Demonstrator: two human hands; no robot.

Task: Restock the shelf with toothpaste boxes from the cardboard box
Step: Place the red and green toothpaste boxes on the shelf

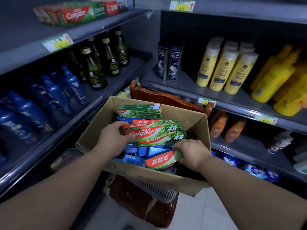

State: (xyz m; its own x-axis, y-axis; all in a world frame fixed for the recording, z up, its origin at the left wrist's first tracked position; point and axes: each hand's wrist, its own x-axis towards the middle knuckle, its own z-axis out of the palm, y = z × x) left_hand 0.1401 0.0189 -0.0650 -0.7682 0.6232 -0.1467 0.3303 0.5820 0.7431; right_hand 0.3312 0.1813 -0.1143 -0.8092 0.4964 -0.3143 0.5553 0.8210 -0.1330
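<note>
Gripping a stack of green-and-red Colgate toothpaste boxes (154,131) by its near left end, left hand (113,134) curled tight around the cartons, holding them above the open brown cardboard box (197,128). Closing around one more green-and-red toothpaste carton (163,160) at its right end, right hand (192,153) clamped, carton tilting over blue boxes (134,160) inside. Resting further back in the box, another green carton (138,110). Sitting on a reddish wooden chair (166,97), box between dark metal shelves. Lying on the top left shelf (25,47), more Colgate cartons (71,14); standing below, dark green bottles (98,70) and blue bottles (54,93); lining the right shelves, yellow bottles (222,68).
</note>
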